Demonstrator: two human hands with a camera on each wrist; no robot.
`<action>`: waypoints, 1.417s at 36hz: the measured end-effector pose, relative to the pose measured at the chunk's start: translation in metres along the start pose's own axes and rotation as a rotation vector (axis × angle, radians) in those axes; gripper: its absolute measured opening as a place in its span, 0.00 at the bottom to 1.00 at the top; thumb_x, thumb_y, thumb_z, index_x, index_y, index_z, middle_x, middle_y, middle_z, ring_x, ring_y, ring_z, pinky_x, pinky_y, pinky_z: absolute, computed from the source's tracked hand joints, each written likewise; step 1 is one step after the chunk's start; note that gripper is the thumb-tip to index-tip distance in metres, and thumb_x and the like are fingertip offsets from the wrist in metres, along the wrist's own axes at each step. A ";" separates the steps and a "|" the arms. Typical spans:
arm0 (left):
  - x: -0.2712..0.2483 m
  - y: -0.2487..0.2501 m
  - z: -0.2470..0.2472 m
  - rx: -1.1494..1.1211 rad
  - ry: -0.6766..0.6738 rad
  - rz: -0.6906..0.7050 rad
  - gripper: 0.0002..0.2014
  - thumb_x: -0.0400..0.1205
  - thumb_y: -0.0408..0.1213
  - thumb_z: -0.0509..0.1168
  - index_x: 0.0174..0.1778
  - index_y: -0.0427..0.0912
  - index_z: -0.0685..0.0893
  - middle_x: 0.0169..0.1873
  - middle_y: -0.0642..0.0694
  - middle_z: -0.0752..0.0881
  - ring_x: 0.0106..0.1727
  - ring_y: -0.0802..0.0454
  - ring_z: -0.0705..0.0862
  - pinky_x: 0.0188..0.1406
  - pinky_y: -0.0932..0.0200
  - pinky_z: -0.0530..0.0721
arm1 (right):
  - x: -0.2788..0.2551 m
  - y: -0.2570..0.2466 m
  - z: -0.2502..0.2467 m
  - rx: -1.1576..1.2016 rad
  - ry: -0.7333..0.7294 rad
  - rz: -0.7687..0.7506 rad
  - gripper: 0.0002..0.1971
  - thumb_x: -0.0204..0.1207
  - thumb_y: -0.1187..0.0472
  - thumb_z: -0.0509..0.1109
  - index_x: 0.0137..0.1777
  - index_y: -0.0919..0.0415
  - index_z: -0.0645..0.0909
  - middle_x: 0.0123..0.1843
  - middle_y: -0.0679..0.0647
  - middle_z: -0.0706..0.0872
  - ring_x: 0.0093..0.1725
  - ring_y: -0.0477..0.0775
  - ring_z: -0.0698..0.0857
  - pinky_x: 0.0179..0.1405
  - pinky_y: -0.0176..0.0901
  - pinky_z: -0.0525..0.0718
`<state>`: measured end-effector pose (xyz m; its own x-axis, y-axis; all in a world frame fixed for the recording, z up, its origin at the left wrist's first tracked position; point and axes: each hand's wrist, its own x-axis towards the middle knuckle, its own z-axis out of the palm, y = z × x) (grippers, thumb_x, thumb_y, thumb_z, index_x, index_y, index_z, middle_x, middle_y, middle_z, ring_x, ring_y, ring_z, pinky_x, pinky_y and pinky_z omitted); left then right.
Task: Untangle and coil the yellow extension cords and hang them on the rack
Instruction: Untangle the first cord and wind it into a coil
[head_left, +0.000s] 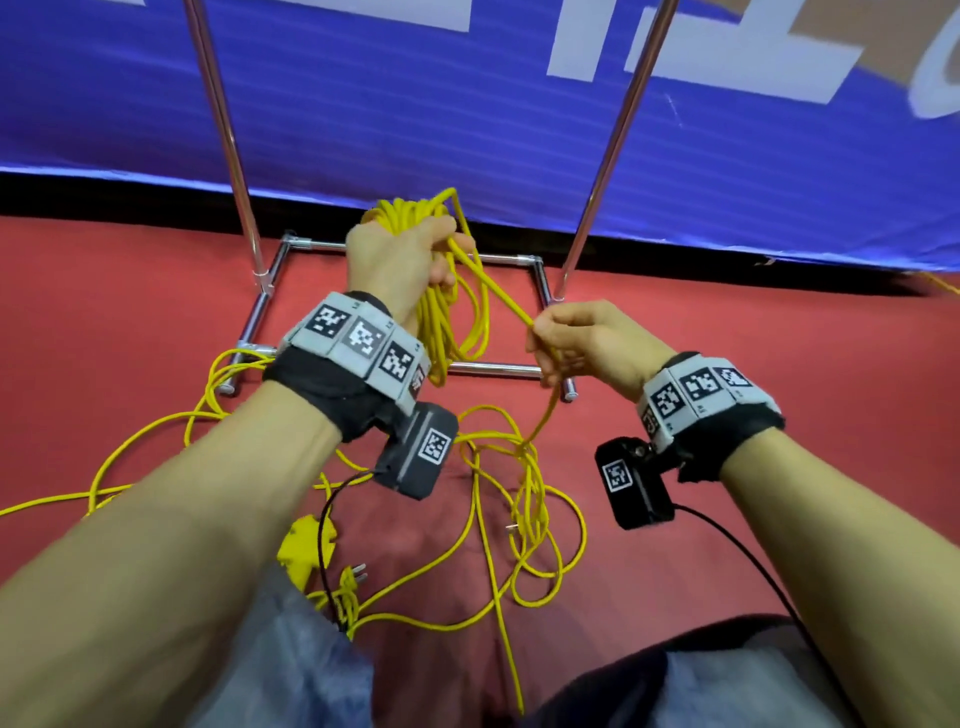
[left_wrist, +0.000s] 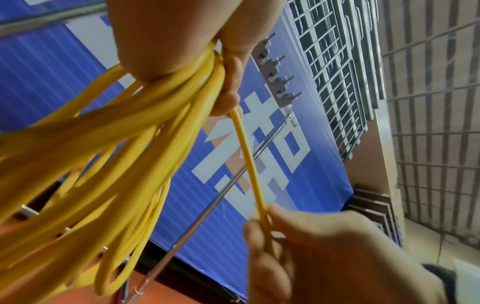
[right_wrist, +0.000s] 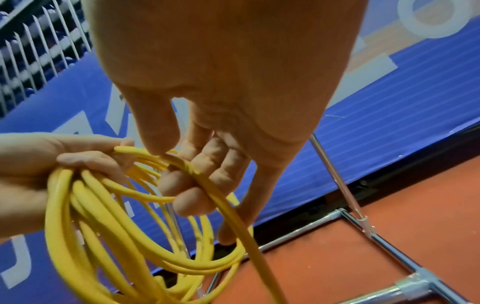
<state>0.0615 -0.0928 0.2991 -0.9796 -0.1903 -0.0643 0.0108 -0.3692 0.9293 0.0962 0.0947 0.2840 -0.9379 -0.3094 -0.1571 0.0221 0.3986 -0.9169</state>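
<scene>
My left hand (head_left: 400, 254) grips a bundle of coiled yellow cord loops (head_left: 441, 322) that hang down from its fist; the same coil (left_wrist: 103, 154) fills the left wrist view. A single strand (head_left: 493, 291) runs taut from that fist to my right hand (head_left: 576, 338), whose thumb and curled fingers (right_wrist: 197, 185) hold it. Below the right hand the strand drops to a loose tangle of yellow cord (head_left: 519, 493) on the red floor. A yellow socket block (head_left: 306, 545) and a plug (head_left: 356, 574) lie near my knees.
The chrome rack (head_left: 498, 369) stands just ahead on the red floor, with two upright poles (head_left: 228, 140) and a tubular base frame. A blue banner (head_left: 467, 104) hangs behind it. More yellow cord trails off left (head_left: 130, 452). Black camera cables dangle from both wrists.
</scene>
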 end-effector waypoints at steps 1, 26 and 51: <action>0.002 0.000 -0.003 0.016 0.000 0.007 0.07 0.80 0.27 0.66 0.36 0.31 0.82 0.24 0.43 0.88 0.13 0.54 0.69 0.20 0.60 0.72 | -0.001 0.002 -0.001 -0.015 0.014 -0.007 0.13 0.85 0.65 0.61 0.39 0.65 0.80 0.27 0.57 0.79 0.27 0.54 0.77 0.36 0.46 0.80; -0.023 -0.002 0.008 0.071 0.010 0.064 0.09 0.54 0.40 0.76 0.17 0.40 0.84 0.41 0.14 0.82 0.14 0.51 0.70 0.21 0.60 0.76 | -0.003 -0.011 0.010 -0.010 0.003 0.041 0.13 0.85 0.65 0.61 0.40 0.68 0.80 0.30 0.61 0.81 0.27 0.55 0.80 0.31 0.40 0.81; -0.014 -0.007 0.004 0.081 -0.168 -0.020 0.09 0.81 0.29 0.67 0.34 0.30 0.83 0.23 0.43 0.87 0.15 0.55 0.71 0.22 0.61 0.76 | 0.000 -0.007 0.025 0.014 -0.063 0.006 0.16 0.88 0.59 0.56 0.42 0.63 0.79 0.34 0.58 0.81 0.37 0.55 0.82 0.48 0.53 0.78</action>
<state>0.0741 -0.0838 0.2944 -0.9993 -0.0265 -0.0276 -0.0186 -0.2953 0.9552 0.1053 0.0700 0.2815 -0.9138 -0.3612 -0.1855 0.0333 0.3885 -0.9208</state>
